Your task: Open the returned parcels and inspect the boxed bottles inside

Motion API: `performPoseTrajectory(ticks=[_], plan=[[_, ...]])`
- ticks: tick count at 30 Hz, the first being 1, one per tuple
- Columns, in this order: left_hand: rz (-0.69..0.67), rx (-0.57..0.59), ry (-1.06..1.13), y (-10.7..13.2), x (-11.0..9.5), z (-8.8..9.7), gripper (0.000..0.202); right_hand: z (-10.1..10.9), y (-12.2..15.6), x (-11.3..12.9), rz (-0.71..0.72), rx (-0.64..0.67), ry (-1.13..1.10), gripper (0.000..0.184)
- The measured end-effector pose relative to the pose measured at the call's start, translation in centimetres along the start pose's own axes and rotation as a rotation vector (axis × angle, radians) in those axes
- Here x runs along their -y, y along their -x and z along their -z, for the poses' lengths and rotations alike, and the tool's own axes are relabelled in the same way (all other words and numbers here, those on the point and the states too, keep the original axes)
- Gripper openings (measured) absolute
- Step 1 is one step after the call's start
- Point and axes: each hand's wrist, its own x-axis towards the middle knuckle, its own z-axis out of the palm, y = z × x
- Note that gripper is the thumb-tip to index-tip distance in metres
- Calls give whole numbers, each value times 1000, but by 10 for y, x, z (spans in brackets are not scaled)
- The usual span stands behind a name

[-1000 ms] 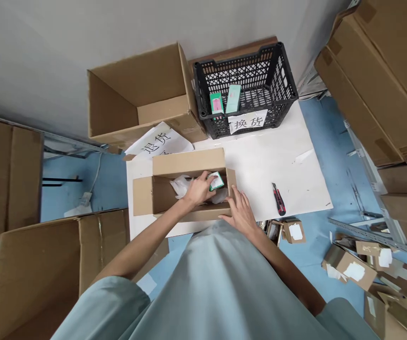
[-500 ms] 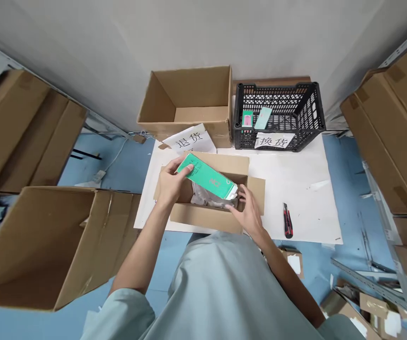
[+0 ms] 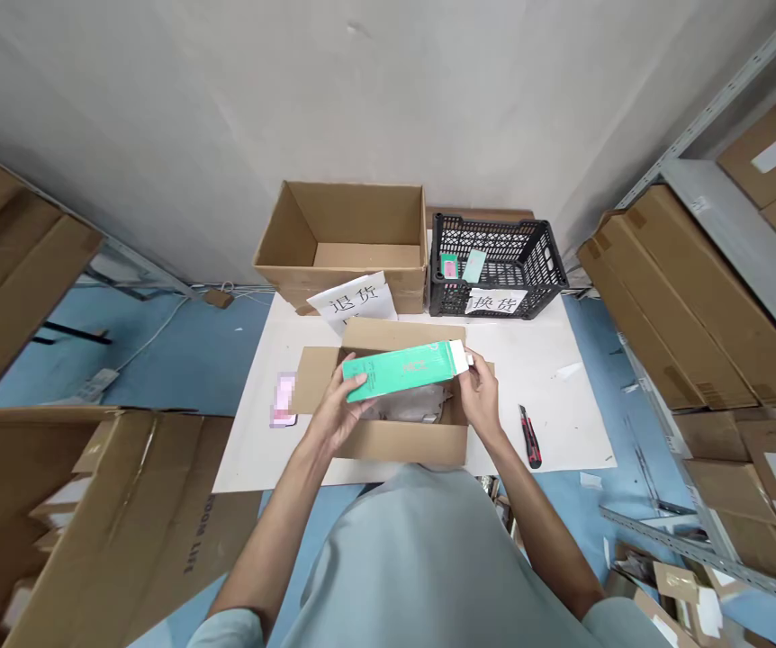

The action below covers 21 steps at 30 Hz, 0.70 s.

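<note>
The person holds a long, flat green carton (image 3: 401, 372) with both hands, lying nearly level just above a small open cardboard box (image 3: 398, 441). The carton is smooth printed card, rectangular, with a white tuck flap at its right end. The left hand (image 3: 339, 414) is closed around the left end, thumb on the front face and fingers wrapped behind. The right hand (image 3: 482, 398) pinches the right end by the white flap, fingertips pressed together on it.

Below the carton, the small box of plain brown corrugated board stands with its flaps spread, and crumpled clear plastic wrap (image 3: 415, 407) fills its inside. It rests on a flat white sheet (image 3: 536, 369) spread over the blue floor. A red and black utility knife (image 3: 530, 437) lies on the sheet just to the right of the box.

At the far edge stands a larger open corrugated box (image 3: 361, 211) with a printed paper label (image 3: 359, 297) leaning on its front. Beside it sits a black plastic lattice crate (image 3: 536, 270) with two small packs (image 3: 474, 265) inside.
</note>
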Motion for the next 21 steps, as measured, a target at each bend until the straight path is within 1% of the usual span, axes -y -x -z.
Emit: performPoseTrajectory(ticks=[2,4,7,9,11,13,15,16,18,19,20,21], plan=[[8,33,-14,4,2,3,89,-3,-11,5,15,-3,6,46],[13,102,-39,7,5,6,95,-5,-20,12,28,0,29,45],[63,244,-69,11,7,10,94,-7,-31,28,41,16,61,41],[116,316,-75,14,7,11,90,-11,-35,41,53,34,55,44],[151,362,-80,18,6,10,88,-15,-37,55,67,49,36,51],[140,384,-86,22,5,9,89,-21,-34,68,84,48,21,55],[62,370,-103,25,3,9,90,-28,-24,77,97,-2,28,55],[-5,346,-126,27,2,9,90,-33,-16,80,93,-60,38,55],[-189,271,-215,31,2,8,88,-47,6,81,63,-186,50,59],[-291,225,-273,33,3,6,86,-57,20,80,42,-221,49,65],[-387,180,-334,37,5,4,82,-68,33,78,25,-225,53,75],[-471,139,-393,41,9,2,78,-80,46,76,22,-192,77,87]])
